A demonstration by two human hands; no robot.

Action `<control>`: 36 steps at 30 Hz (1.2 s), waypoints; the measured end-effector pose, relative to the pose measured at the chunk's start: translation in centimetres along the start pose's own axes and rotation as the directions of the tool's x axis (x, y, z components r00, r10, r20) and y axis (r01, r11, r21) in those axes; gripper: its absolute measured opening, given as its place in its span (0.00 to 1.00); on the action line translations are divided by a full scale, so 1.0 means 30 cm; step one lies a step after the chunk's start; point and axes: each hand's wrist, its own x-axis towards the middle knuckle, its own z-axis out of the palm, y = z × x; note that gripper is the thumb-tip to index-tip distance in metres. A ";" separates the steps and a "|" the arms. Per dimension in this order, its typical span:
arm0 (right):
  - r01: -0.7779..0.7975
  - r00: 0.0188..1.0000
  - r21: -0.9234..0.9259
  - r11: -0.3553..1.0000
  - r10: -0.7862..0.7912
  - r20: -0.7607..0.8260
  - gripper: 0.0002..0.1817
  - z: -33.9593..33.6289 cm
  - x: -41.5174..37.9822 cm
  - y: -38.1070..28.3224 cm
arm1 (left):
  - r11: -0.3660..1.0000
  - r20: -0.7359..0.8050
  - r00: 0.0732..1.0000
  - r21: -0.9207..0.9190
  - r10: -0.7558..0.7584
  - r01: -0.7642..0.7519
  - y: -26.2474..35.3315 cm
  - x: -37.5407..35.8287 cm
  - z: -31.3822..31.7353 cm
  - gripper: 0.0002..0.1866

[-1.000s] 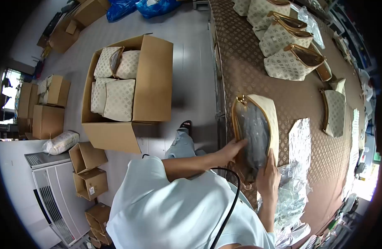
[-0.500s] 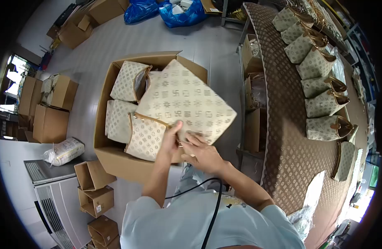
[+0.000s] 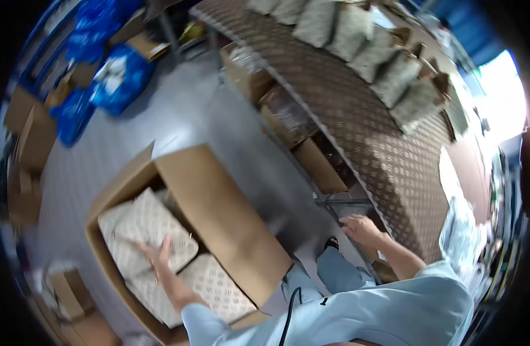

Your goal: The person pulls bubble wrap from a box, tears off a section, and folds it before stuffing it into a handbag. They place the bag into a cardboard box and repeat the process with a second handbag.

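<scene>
Inside a cardboard box (image 3: 219,210), my left hand (image 3: 159,257) lies on a cream patterned bag (image 3: 152,216), its thumb apart from the other fingers. Blur softens the fingertips, but the hand looks spread on the bag rather than closed round it. Another patterned bag (image 3: 216,288) sits in the box nearer my body, and more bag fabric shows beneath my wrist. My right hand (image 3: 363,229) is off to the right, beside the table's edge, with fingers loosely extended and nothing visible in them.
On the right runs a long table under a brown patterned cover (image 3: 334,98), with a row of patterned bags (image 3: 386,63) along it. Cartons (image 3: 319,164) stand beneath. Blue plastic sacks (image 3: 123,81) lie on the floor at the back left. A black cable (image 3: 289,317) hangs over my shirt.
The view has turned toward the table. The large patterned bag held by both hands is now down in the box under my left hand. My right hand has let go and moved right.
</scene>
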 end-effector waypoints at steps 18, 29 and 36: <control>0.076 0.651 -0.717 0.693 -0.579 -0.491 0.06 -0.903 -0.206 0.468 | 0.631 0.464 0.455 -0.697 0.760 -0.342 0.839 -1.482 0.331 0.26; 0.163 0.914 -0.476 0.864 -0.314 -0.256 0.10 -0.669 -0.628 0.562 | -0.096 0.649 -0.252 -0.266 0.718 -0.959 1.369 -2.148 0.474 0.17; -0.242 0.761 -0.270 0.932 0.010 -0.648 0.05 -0.693 -0.600 0.706 | -0.408 0.652 -0.593 -0.435 0.472 -0.803 1.617 -2.445 0.703 0.21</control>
